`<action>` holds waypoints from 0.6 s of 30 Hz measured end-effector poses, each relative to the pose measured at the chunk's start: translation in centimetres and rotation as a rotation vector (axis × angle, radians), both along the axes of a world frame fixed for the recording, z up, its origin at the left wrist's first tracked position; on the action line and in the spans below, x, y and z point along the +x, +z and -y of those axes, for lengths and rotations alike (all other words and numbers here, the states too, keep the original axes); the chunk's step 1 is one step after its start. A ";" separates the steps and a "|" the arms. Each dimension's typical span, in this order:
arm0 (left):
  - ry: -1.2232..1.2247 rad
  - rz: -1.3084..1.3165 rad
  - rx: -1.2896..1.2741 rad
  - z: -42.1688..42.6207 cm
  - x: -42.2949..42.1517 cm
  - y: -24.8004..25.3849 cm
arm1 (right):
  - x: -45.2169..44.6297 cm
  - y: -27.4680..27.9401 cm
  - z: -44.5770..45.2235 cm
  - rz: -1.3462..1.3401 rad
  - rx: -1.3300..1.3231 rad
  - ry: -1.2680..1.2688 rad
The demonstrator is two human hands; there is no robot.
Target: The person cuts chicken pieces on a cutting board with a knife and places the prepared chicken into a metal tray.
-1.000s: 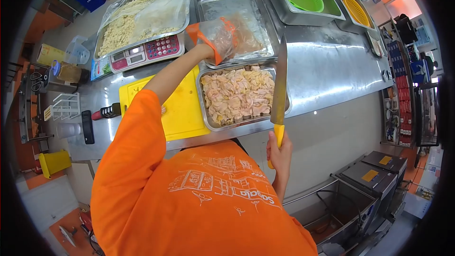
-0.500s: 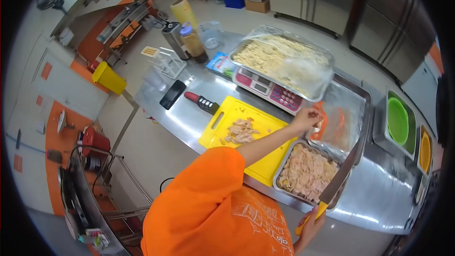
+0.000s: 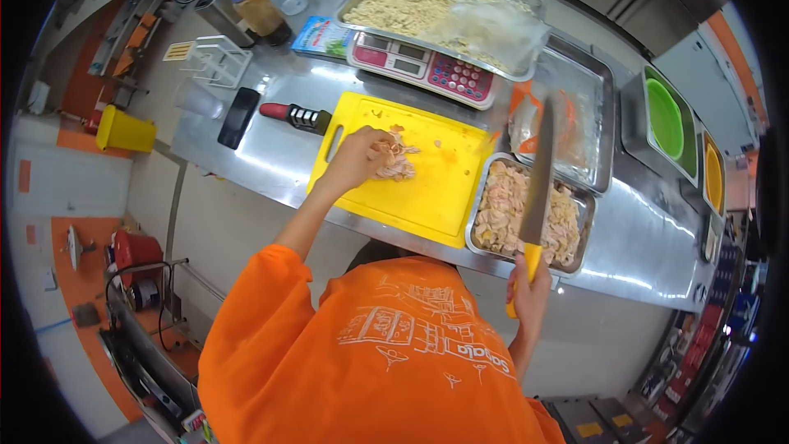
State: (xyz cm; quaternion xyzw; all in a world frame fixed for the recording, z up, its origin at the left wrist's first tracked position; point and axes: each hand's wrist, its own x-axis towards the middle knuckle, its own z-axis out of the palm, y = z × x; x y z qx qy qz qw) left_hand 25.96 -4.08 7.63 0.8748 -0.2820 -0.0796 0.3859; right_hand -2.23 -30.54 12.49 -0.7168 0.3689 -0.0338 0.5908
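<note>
My left hand [image 3: 359,158] is over the left part of the yellow cutting board [image 3: 436,197], its fingers curled onto the small pile of sliced meat [image 3: 399,166]. In my right hand [image 3: 530,284] is the yellow handle of a large knife [image 3: 538,185], its blade pointing up and away over a metal tray of cut meat [image 3: 501,205]. The tray stands against the board's right side. Behind it, a plastic bag with orange edges [image 3: 567,127] lies in a larger metal tray [image 3: 606,90].
A pink-and-white scale [image 3: 394,62] stands behind the board under a film-covered tray of crumbly food [image 3: 419,4]. Left of the board are a knife sharpener [image 3: 296,116], a black case [image 3: 239,118] and a white rack [image 3: 218,62]. Green [image 3: 664,119] and orange [image 3: 713,173] baskets sit at right.
My left hand has come out of the plastic bag and moved left to the meat on the board. My right hand still holds the knife. The camera view has turned.
</note>
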 end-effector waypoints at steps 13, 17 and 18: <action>0.126 -0.059 -0.014 -5.4 2.1 -2.3 | 1.9 -2.6 -9.8 -0.360 -0.586 0.487; -0.025 -0.067 0.254 -8.0 1.7 -0.1 | 0.6 -1.7 -10.1 -0.339 -0.616 0.546; -0.026 -0.072 0.255 -8.5 1.2 -0.7 | 1.0 -1.8 -9.9 -0.336 -0.631 0.517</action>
